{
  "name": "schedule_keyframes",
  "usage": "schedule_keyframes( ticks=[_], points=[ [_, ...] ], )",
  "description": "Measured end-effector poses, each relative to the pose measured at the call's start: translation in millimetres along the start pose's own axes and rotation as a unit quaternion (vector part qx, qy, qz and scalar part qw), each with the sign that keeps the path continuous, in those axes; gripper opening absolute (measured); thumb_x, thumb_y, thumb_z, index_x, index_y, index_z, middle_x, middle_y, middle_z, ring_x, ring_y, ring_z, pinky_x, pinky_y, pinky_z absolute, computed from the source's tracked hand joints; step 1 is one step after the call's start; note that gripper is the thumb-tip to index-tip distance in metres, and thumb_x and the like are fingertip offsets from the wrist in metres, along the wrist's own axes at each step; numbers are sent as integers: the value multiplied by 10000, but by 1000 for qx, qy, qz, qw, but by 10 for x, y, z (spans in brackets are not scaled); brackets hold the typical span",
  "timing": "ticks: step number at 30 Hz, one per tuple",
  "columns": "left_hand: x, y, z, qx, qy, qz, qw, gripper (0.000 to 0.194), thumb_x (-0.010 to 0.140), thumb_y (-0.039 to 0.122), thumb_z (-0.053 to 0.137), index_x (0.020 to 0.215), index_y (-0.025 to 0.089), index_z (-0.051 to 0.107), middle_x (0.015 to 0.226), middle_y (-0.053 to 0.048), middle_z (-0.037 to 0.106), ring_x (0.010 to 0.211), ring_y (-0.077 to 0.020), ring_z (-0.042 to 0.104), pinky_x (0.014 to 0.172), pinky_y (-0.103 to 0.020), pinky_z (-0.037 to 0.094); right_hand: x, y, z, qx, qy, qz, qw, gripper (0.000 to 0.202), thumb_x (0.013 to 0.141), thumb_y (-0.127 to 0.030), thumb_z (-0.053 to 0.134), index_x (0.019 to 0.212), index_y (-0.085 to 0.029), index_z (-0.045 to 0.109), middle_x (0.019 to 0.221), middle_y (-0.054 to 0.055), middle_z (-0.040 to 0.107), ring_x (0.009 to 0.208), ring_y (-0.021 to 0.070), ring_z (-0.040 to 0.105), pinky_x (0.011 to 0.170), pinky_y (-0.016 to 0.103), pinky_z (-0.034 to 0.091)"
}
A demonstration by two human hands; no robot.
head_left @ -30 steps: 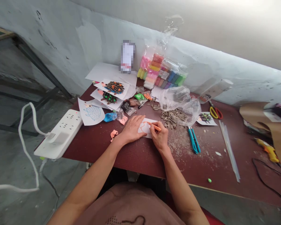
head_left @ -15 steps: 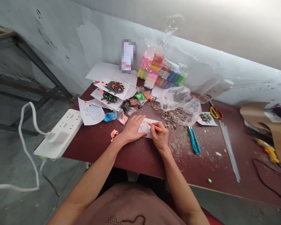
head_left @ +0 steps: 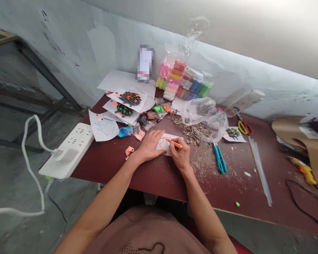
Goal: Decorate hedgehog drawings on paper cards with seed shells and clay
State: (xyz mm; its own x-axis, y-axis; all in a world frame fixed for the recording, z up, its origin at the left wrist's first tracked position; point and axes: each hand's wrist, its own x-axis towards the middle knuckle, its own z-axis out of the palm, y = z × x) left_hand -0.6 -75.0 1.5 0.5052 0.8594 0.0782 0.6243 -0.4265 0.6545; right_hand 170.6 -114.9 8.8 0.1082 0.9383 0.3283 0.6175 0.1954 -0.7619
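A small white sheet of paper (head_left: 167, 150) lies on the table between my hands, with orange curved lines drawn on it. My left hand (head_left: 151, 145) rests flat on its left edge, fingers stretched out. In my right hand (head_left: 181, 153) an orange marker (head_left: 177, 144) is gripped, its tip touching the paper near the drawn lines. Left of my left hand sit lumps of salmon-coloured clay (head_left: 129, 151) and a bag of pink clay (head_left: 139, 135). Beyond the paper is a heap of striped sunflower seeds (head_left: 196, 132), partly under a clear plastic bag (head_left: 209, 114).
Hedgehog pictures (head_left: 129, 98) and a blue hedgehog drawing (head_left: 106, 126) lie at the left, near a white power strip (head_left: 69, 151). Coloured clay packs (head_left: 185, 84) stand by the wall. A teal utility knife (head_left: 219, 158), scissors (head_left: 244, 127), glue sticks (head_left: 260, 171) and a yellow glue gun (head_left: 304, 170) lie rightward.
The marker in my right hand has shifted very slightly to the left and lies a little flatter. My left hand stays in place on the paper.
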Motion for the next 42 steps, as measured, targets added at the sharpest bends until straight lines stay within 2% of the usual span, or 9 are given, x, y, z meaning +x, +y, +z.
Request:
schedule_keyframes(
  ticks=[3, 22, 28, 31, 37, 42],
  points=[
    [-1, -12, 4, -7, 6, 11, 1000, 796, 783, 303, 742, 1507, 160, 440, 1529, -173, 518, 1415, -326, 468, 1200, -528, 351, -2, -1, -3, 3, -1, 1, 1000, 168, 885, -318, 542, 788, -208, 625, 718, 20, 693, 572, 132, 576, 589, 252, 446],
    [-6, -47, 50, -3, 25, 21, 999, 773, 804, 350, 743, 1495, 164, 450, 1516, -174, 532, 1409, -321, 483, 1188, -522, 367, -6, -30, 13, 14, -23, -4, 1000, 182, 892, -338, 540, 826, -207, 647, 762, 39, 719, 628, 154, 622, 645, 268, 497],
    [-5, -32, 30, 4, 14, 10, 1000, 786, 799, 337, 752, 1493, 124, 450, 1521, -190, 524, 1421, -320, 469, 1203, -504, 354, -5, -52, 10, 6, -20, -7, 1000, 170, 883, -323, 534, 788, -212, 621, 729, 28, 704, 600, 143, 604, 627, 259, 482],
    [-2, -27, 21, 0, 13, 13, 1000, 777, 808, 359, 746, 1495, 146, 451, 1521, -179, 528, 1414, -320, 476, 1198, -512, 358, -14, -68, 3, 20, -18, -8, 1000, 169, 881, -312, 543, 774, -208, 622, 728, 29, 704, 603, 142, 612, 615, 254, 473],
    [-3, -12, 13, 2, 7, 5, 1000, 816, 770, 303, 759, 1500, 132, 439, 1532, -183, 517, 1425, -323, 466, 1203, -512, 350, -34, -62, -39, 18, 12, 19, 1000, 171, 895, -312, 548, 794, -204, 633, 718, 17, 691, 577, 133, 582, 589, 251, 451],
    [-2, -5, 5, 4, 0, -1, 1000, 817, 772, 307, 752, 1504, 131, 435, 1536, -186, 509, 1434, -317, 455, 1210, -499, 339, -33, -39, -28, 15, 0, 17, 1000, 168, 889, -324, 559, 801, -205, 638, 731, 24, 702, 581, 135, 586, 586, 251, 452]
  ],
)
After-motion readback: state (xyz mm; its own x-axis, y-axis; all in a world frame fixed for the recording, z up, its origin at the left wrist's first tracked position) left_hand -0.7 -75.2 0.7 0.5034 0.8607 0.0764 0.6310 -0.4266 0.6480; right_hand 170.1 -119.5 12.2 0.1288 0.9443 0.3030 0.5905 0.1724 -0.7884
